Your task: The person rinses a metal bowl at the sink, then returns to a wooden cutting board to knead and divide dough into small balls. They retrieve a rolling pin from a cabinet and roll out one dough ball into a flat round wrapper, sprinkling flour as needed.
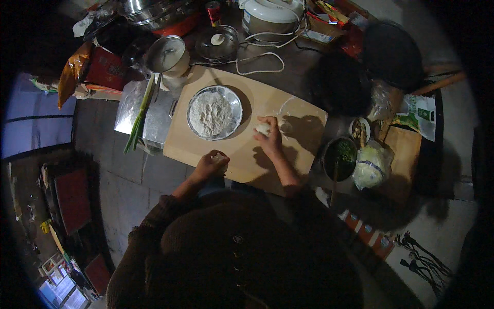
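A pale wooden board (247,162) lies before me. Toward its left side stands a metal bowl (240,123) of white flour (211,114). My right hand (271,138) curls its fingers round a whitish lump of dough (263,128), low over the board to the right of the bowl. Just beyond those fingers a second small lump of dough (285,126) rests on the wood. At the board's near edge my left hand (210,167) is closed on a pale piece (218,157), which looks like dough; my fingers cover most of it.
Left of the board, green onions (139,119) hang past a metal surface, below a pot (166,54). A rice cooker (272,25), its cord and a glass lid (217,44) stand behind. On the right are a bowl of chopped greens (340,156) and a bagged cabbage (371,166).
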The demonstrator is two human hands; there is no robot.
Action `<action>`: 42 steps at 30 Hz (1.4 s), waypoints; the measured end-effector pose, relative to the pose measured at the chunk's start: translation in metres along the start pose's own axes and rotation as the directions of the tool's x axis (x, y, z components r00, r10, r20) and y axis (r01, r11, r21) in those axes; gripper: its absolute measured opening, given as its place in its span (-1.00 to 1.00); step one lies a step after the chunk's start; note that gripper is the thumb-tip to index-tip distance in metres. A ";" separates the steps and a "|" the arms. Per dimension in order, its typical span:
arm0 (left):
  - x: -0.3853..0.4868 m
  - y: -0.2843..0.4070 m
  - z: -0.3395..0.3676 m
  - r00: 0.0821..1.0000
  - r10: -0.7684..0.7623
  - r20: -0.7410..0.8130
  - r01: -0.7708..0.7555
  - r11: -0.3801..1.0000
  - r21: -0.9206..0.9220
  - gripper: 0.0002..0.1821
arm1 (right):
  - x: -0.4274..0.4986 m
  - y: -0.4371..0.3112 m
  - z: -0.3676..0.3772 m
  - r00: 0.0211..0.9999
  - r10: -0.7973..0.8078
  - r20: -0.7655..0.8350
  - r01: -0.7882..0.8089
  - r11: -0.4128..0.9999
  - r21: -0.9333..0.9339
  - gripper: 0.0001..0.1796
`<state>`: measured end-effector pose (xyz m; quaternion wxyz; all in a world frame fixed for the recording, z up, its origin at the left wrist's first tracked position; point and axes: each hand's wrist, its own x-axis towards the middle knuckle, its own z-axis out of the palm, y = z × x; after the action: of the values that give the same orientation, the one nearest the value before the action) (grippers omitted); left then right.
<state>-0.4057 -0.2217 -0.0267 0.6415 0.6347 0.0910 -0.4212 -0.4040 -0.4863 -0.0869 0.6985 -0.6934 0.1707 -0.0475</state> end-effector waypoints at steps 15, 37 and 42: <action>0.002 0.006 0.009 1.000 -0.003 0.025 0.002 0.999 0.053 -0.70 | -0.016 0.002 -0.012 0.983 -0.101 -0.152 0.012 0.866 -0.499 -0.61; -0.014 0.013 0.011 0.993 0.030 0.117 -0.011 0.987 -0.161 -0.58 | 0.021 -0.006 -0.069 0.896 0.431 0.104 -0.406 0.705 0.582 -0.64; -0.013 0.019 0.016 0.994 0.010 0.109 -0.018 0.997 0.071 -0.71 | 0.027 0.000 -0.064 0.951 0.212 -0.226 -0.232 0.970 -0.067 -0.54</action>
<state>-0.4087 -0.2337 -0.0014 0.6252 0.6342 0.0361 -0.4535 -0.3981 -0.5551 -0.0898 0.6436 -0.6920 0.3251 -0.0361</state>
